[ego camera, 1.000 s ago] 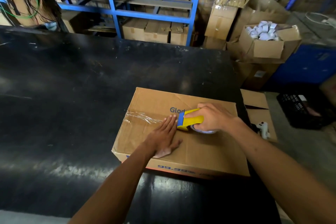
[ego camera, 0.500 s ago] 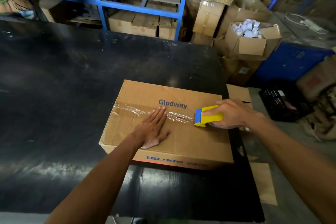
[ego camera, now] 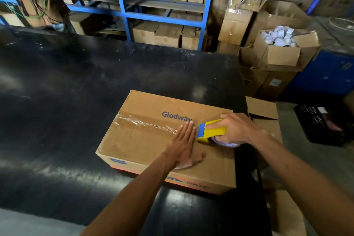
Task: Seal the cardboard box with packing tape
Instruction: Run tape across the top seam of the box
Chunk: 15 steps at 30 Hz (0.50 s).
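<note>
A closed brown cardboard box [ego camera: 145,145] printed "Glodway" lies on a black table [ego camera: 67,105] near its right edge. A strip of clear packing tape [ego camera: 145,123] runs along the top seam from the left edge toward the right. My left hand [ego camera: 183,147] lies flat, fingers together, on the box top over the seam. My right hand [ego camera: 235,127] grips a yellow and blue tape dispenser [ego camera: 210,133] at the box's right end, its roll pressed against the top right edge, just right of my left fingertips.
Blue metal shelving [ego camera: 122,5] with stacked cartons stands behind the table. To the right are piled cartons, an open box of white rolls [ego camera: 281,46], flat cardboard [ego camera: 264,111] on the floor and a black crate [ego camera: 323,126]. A person [ego camera: 44,0] is at the far left.
My right hand has drawn the dispenser rightward along the seam to the box's right edge, lengthening the tape strip. My left hand slid right after it, still pressing flat.
</note>
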Each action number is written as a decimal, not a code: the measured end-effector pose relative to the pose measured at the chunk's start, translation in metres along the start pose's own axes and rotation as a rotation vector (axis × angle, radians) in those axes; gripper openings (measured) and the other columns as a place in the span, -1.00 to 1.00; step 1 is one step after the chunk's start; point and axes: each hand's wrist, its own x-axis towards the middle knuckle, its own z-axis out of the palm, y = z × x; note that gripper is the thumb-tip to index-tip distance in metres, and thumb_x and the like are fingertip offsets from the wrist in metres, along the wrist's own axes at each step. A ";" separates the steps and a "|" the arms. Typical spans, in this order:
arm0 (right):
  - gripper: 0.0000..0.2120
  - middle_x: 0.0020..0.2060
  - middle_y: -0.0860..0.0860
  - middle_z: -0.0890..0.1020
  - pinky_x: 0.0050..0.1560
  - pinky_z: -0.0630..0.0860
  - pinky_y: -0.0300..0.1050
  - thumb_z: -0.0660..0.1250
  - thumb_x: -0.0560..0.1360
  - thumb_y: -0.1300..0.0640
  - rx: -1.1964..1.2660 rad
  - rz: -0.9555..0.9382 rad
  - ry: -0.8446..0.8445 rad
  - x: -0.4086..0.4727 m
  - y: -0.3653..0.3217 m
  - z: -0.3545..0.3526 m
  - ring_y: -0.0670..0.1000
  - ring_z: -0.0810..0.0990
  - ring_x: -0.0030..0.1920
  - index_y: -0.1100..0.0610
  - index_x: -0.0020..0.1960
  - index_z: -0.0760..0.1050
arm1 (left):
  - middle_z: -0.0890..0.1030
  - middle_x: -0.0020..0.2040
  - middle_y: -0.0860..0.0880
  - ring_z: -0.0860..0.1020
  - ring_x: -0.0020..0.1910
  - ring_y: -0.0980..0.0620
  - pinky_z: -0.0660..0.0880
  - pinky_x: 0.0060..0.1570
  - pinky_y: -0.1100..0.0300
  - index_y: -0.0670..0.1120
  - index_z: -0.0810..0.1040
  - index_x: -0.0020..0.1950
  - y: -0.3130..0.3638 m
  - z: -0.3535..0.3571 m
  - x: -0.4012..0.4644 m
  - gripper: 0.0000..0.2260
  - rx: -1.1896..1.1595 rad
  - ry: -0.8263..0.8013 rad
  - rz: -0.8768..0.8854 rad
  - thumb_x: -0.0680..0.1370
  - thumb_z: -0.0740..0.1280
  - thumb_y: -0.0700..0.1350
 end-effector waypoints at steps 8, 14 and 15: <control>-0.58 -0.01 -0.08 0.57 -0.16 0.24 -0.13 0.28 0.41 -0.28 -0.009 -0.052 0.076 0.008 0.011 0.011 0.04 0.54 0.07 -0.40 0.26 0.44 | -0.13 0.60 -0.28 -0.16 0.59 -0.17 -0.09 0.55 -0.06 -0.30 -0.12 0.58 0.011 0.013 0.009 -0.06 0.089 -0.009 -0.056 0.54 -0.10 0.45; -0.59 0.00 -0.06 0.61 -0.18 0.24 -0.16 0.32 0.43 -0.27 0.046 -0.091 0.096 0.003 0.016 0.007 0.05 0.54 0.03 -0.35 0.27 0.48 | -0.15 0.60 -0.25 -0.17 0.60 -0.15 -0.12 0.56 -0.03 -0.29 -0.12 0.59 0.011 0.014 0.010 -0.03 0.129 -0.024 -0.058 0.51 -0.17 0.48; -0.58 -0.03 -0.06 0.59 -0.18 0.26 -0.15 0.33 0.43 -0.26 0.067 -0.092 0.088 0.001 0.018 0.008 0.04 0.53 0.01 -0.35 0.29 0.47 | -0.16 0.60 -0.24 -0.19 0.59 -0.15 -0.14 0.56 -0.03 -0.28 -0.14 0.59 0.012 0.013 0.009 -0.02 0.127 -0.032 -0.057 0.49 -0.21 0.50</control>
